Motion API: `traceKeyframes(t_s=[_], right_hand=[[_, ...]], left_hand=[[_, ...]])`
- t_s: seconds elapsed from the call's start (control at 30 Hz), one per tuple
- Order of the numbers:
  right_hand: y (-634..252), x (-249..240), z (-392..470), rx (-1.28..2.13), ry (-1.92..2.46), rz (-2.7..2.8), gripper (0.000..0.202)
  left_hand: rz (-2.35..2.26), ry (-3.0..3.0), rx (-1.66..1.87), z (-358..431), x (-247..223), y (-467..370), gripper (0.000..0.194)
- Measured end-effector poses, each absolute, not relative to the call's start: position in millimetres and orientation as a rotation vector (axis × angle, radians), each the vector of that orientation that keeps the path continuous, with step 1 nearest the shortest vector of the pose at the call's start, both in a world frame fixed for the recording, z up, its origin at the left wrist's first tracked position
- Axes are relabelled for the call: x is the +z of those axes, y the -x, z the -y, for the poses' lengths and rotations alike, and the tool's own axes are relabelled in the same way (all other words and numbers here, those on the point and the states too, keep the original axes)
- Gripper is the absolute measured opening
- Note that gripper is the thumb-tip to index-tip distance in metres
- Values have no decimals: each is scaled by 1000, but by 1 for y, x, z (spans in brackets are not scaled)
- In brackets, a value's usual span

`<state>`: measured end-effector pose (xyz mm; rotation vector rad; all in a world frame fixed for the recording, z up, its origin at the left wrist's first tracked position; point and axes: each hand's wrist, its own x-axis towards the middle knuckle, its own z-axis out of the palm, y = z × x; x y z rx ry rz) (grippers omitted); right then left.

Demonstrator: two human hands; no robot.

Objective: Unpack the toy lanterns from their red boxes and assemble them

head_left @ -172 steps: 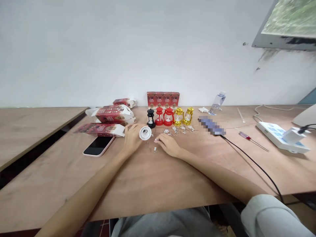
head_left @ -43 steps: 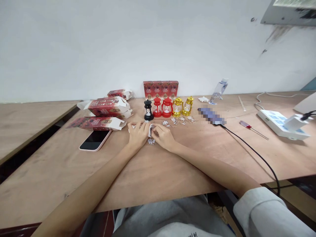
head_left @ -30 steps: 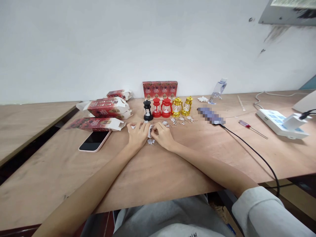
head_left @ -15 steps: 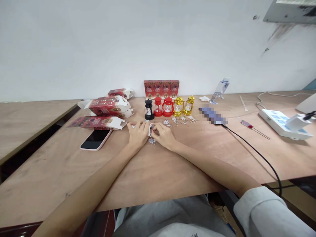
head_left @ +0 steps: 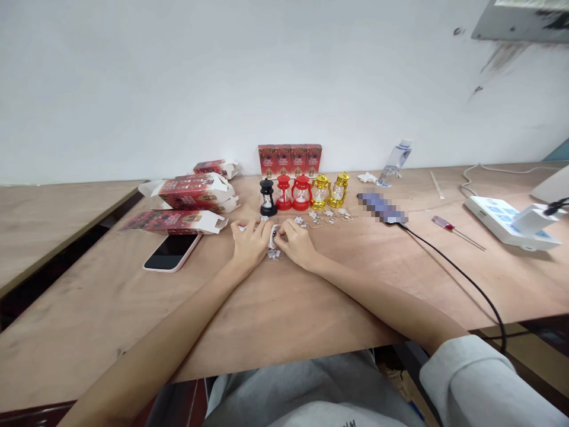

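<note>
A small white object (head_left: 271,237) with a round end and a dark spot inside lies on its side between my hands; its exact kind is too hidden to name. My left hand (head_left: 250,242) is closed around it, and a bit of white shows beyond the fingers. From the other side, my right hand (head_left: 296,242) pinches at the round end, where whatever lies between its fingertips is too small to make out. Small white tags (head_left: 274,254) lie just below. Behind the hands stand a black lantern (head_left: 268,198), two red lanterns (head_left: 301,193) and two gold lanterns (head_left: 320,193).
Opened red boxes (head_left: 191,191) and a phone (head_left: 172,252) lie at left. Several upright red boxes (head_left: 290,160) stand by the wall. To the right are a pixelated device (head_left: 382,207) on a black cable, a screwdriver (head_left: 457,232), a power strip (head_left: 511,224) and a tilted bottle (head_left: 395,161).
Both hands keep the same place and grip, with only slight finger movement at the white object. The view has shifted very slightly.
</note>
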<state>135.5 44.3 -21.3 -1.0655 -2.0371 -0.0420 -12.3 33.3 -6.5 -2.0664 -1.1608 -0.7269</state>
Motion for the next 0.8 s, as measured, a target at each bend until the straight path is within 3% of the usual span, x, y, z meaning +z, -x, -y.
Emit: traceKeyframes(t_s=[0.3,0.8], right_hand=[[-136,-19,-41,67,811,1999,11],[-138,-16,-41,121,866,2012,13]], left_hand=[[1227,2019,-746,-36,-6,15,13],[1215,2033,-763,-37,-8,18,15]])
